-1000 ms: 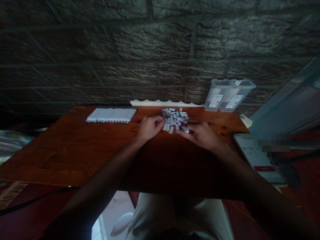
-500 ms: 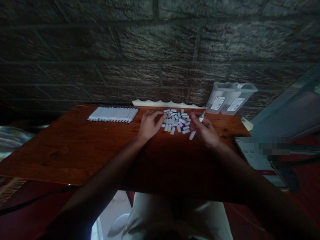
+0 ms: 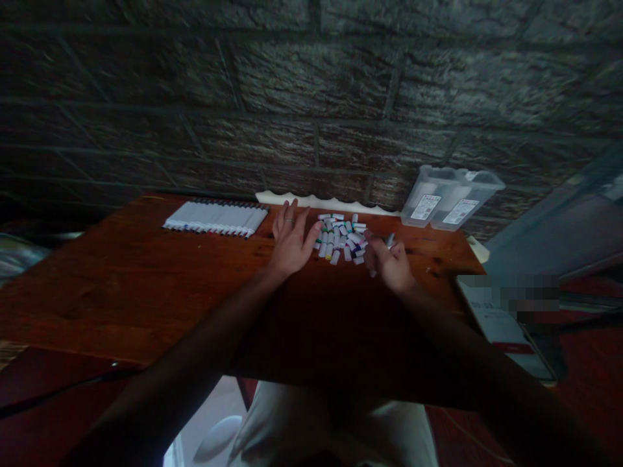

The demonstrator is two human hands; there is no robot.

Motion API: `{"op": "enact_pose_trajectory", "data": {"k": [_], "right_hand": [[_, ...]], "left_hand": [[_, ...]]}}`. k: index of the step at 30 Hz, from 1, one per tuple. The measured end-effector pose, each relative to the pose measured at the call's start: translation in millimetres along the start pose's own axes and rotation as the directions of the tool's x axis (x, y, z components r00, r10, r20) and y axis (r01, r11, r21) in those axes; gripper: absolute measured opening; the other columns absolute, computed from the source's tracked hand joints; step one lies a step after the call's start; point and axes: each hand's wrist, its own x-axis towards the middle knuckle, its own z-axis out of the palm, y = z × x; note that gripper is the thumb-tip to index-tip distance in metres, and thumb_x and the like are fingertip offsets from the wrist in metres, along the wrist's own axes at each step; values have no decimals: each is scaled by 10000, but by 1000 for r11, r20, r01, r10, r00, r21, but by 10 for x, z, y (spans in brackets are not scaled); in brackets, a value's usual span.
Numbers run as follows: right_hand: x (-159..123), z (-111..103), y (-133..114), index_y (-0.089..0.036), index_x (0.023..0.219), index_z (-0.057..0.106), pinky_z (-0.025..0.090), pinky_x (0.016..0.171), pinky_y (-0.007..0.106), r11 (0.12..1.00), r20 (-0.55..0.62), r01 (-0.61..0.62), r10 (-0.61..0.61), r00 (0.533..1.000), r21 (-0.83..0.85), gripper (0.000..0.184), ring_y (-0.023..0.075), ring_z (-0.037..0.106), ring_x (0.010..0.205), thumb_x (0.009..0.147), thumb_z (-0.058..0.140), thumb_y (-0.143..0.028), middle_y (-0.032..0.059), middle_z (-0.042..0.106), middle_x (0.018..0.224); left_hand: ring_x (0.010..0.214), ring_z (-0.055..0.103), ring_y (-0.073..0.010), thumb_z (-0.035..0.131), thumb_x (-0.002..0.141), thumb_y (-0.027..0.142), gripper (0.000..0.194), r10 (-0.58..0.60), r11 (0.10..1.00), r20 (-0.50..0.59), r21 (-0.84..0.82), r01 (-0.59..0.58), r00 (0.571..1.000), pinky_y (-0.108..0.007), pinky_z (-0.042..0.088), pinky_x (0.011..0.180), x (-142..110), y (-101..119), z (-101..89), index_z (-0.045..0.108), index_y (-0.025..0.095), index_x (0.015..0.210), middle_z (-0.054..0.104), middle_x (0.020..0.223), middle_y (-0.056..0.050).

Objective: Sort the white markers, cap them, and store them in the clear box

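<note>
A loose pile of short white marker caps (image 3: 339, 237) with coloured bands lies on the wooden table. To its left, my left hand (image 3: 291, 243) is open, fingers spread, the thumb at the pile's edge. A ring shows on one finger. At the pile's right side, my right hand (image 3: 389, 263) is closed around a white marker (image 3: 390, 240), whose grey tip points up past the fingers. Most of that marker is hidden by the hand. Farther left, a row of white markers (image 3: 214, 217) lies side by side near the wall.
Two clear plastic cases (image 3: 438, 198) with labels stand at the back right against the brick wall (image 3: 292, 84). A white wavy-edged strip (image 3: 326, 203) runs along the table's back. A tablet-like device (image 3: 506, 337) lies at the right edge of the wooden table (image 3: 160, 298).
My left fingers have spread and lifted away from the caps. My right hand has turned and moved slightly left and down with the marker. The view has shifted slightly.
</note>
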Motion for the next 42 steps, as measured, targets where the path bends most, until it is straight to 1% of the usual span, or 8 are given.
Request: {"op": "enact_pose_trajectory", "data": {"k": [6, 12, 16, 21, 26, 32, 38, 42], "right_hand": [[-18, 30, 14, -238, 468, 317, 245, 372, 250, 998, -10, 38, -38, 999, -57, 593, 79, 282, 364, 815, 514, -677, -61, 305, 400], [-105, -65, -14, -208, 616, 500, 354, 445, 243, 962, 22, 116, -115, 993, -247, 537, 115, 434, 460, 846, 454, -692, -30, 475, 510], [-55, -230, 12, -199, 574, 515, 392, 514, 254, 862, -63, 170, -226, 972, -478, 585, 152, 533, 542, 889, 383, -674, 12, 550, 545], [-7, -358, -42, -201, 553, 556, 366, 487, 251, 740, 32, 224, -265, 964, -634, 525, 156, 557, 479, 875, 492, -610, 16, 577, 501], [-43, -337, -56, -190, 755, 666, 416, 525, 247, 778, 86, 228, -220, 972, -585, 347, 147, 582, 538, 811, 634, -531, 19, 669, 632], [-103, -183, 23, -197, 906, 697, 495, 659, 278, 901, 164, 223, -173, 971, -373, 305, 170, 648, 718, 832, 637, -486, 51, 733, 859], [-65, -161, 49, -169, 815, 664, 470, 634, 266, 954, 49, 99, -88, 995, -283, 420, 160, 606, 682, 827, 589, -583, 40, 684, 760], [-58, -168, -45, -161, 743, 657, 391, 513, 243, 981, -39, -30, 23, 999, -193, 506, 123, 509, 554, 766, 603, -664, 10, 608, 635]], "left_hand": [[1451, 212, -311, 322, 975, 511, 503, 12, 999, -19, 36, -11, 1000, -536, 230, 1153, -21, 58, -23, 487, 205, 1339, 336, 1530, -139], [1391, 322, -316, 367, 968, 483, 471, -12, 1000, -44, 24, 13, 999, -533, 281, 1120, 13, 7, -40, 518, 187, 1302, 449, 1446, -157], [1252, 469, -291, 428, 951, 464, 415, -23, 1000, -70, 0, 23, 997, -494, 354, 1067, 32, -27, -80, 573, 196, 1233, 587, 1278, -135], [1161, 535, -273, 471, 941, 430, 335, -23, 999, -124, -28, 20, 992, -463, 391, 1031, 67, -29, -141, 626, 207, 1138, 649, 1165, -111], [1070, 597, -241, 515, 929, 398, 287, 61, 993, -114, -97, -73, 992, -411, 438, 980, 90, 0, -179, 657, 196, 1074, 690, 1080, -90], [854, 648, -192, 548, 922, 359, 224, 269, 936, 22, -242, -255, 963, -335, 500, 818, 50, 141, -240, 697, 203, 981, 725, 887, -56], [818, 646, -184, 565, 919, 316, 204, 304, 923, -46, -233, -306, 951, -327, 501, 774, 47, 159, -261, 714, 179, 940, 732, 872, -67], [817, 656, -185, 630, 879, 321, 199, 356, 893, -90, -262, -367, 930, -331, 519, 765, 37, 144, -220, 717, 166, 967, 737, 879, -77]]}}
